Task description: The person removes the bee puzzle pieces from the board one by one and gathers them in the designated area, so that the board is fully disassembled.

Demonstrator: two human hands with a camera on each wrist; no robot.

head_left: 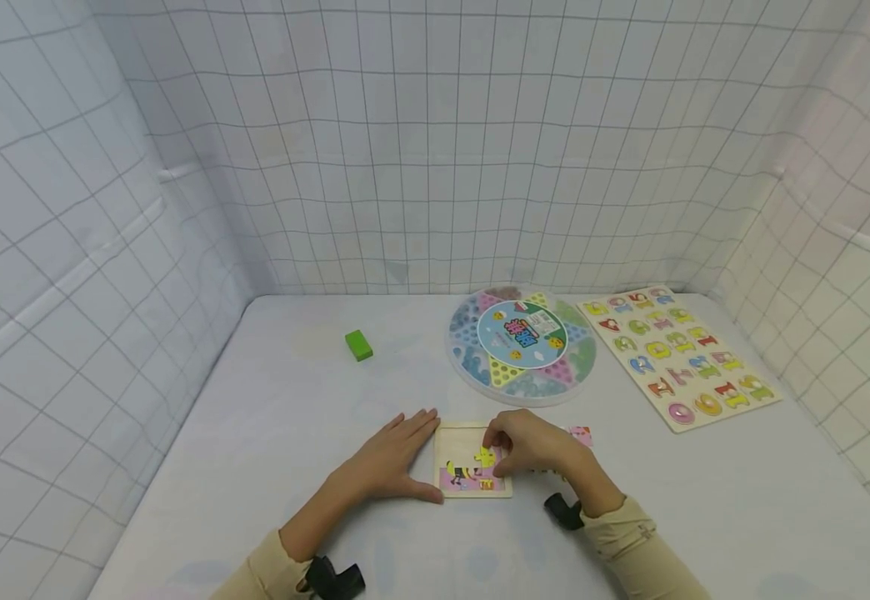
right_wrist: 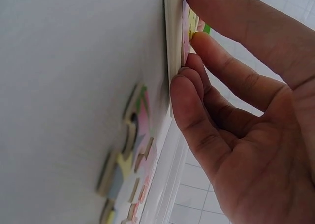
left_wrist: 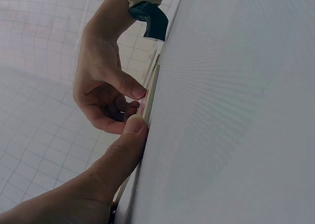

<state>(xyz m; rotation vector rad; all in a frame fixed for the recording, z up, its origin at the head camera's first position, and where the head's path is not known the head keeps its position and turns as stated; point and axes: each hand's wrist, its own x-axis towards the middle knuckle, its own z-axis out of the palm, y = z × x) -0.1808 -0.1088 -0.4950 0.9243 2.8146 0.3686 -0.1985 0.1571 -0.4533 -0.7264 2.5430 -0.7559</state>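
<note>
A small square wooden puzzle tray (head_left: 474, 495) lies on the white table, its lower part filled with pink, yellow and black jigsaw pieces (head_left: 454, 478). My left hand (head_left: 388, 460) lies along the tray's left side with fingers extended; its thumb (left_wrist: 134, 125) touches the near edge. Over the tray's right side, my right hand (head_left: 531, 442) pinches a yellow-and-pink puzzle piece (head_left: 485, 457), partly hidden by the fingers. In the right wrist view, fingertips (right_wrist: 183, 88) of that hand touch the tray's side. Loose puzzle pieces (right_wrist: 130, 160) lie right of the tray, partly covered by the right arm.
A round board with a star pattern (head_left: 467, 346) and a blue label lies behind the tray. Further right is a wooden letter-and-number board (head_left: 641, 367). A green block (head_left: 358, 345) sits at the back left. Grid-patterned cloth walls (head_left: 435, 167) surround the table.
</note>
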